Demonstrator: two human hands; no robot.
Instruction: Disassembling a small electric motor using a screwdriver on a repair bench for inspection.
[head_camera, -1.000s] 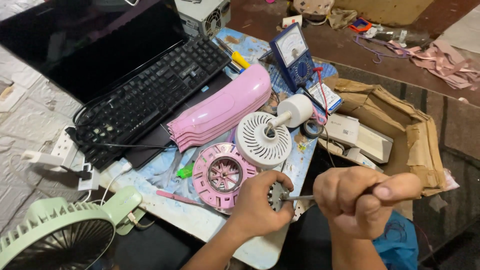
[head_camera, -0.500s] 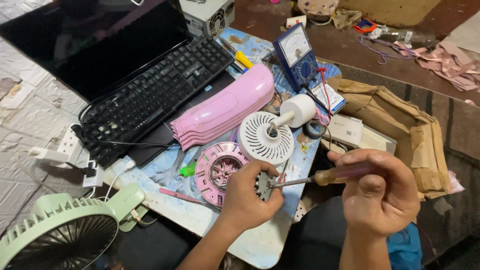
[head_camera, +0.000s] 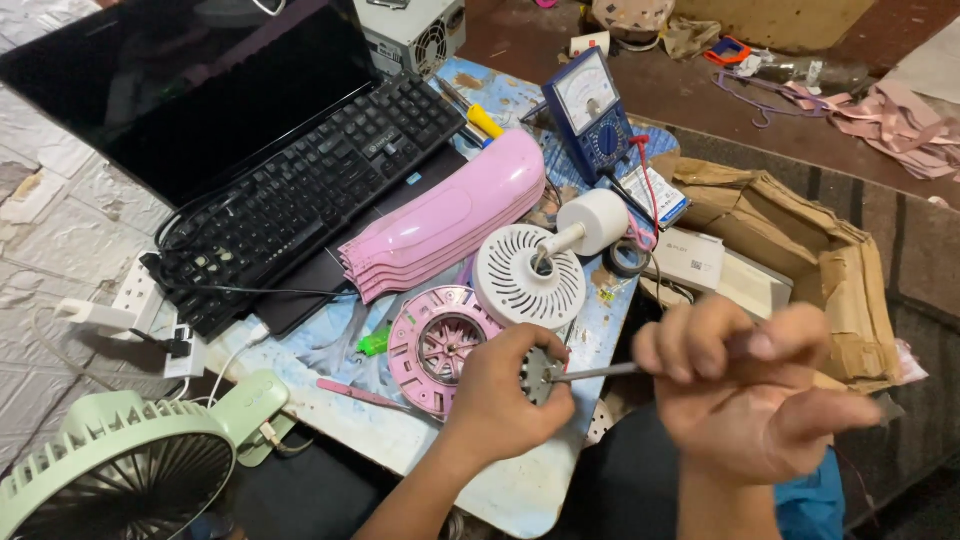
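Fingers of your left hand (head_camera: 505, 395) were curled tight around a small round toothed metal part (head_camera: 540, 372), which sat at the fingertips, partly hidden by them, just above the near edge of the low table (head_camera: 520, 490). Your right hand (head_camera: 755, 395) pinched the blurred handle of a screwdriver (head_camera: 600, 372) between thumb and 2 bent fingers, its thin shaft running leftward with the tip touching the part. That hand was raised with its wrist below and its remaining fingers loosely spread. Your left forearm rose from the bottom edge. Just beside the left hand lay a pink round fan housing (head_camera: 440, 345), with a white slotted disc (head_camera: 528, 277) beyond it.
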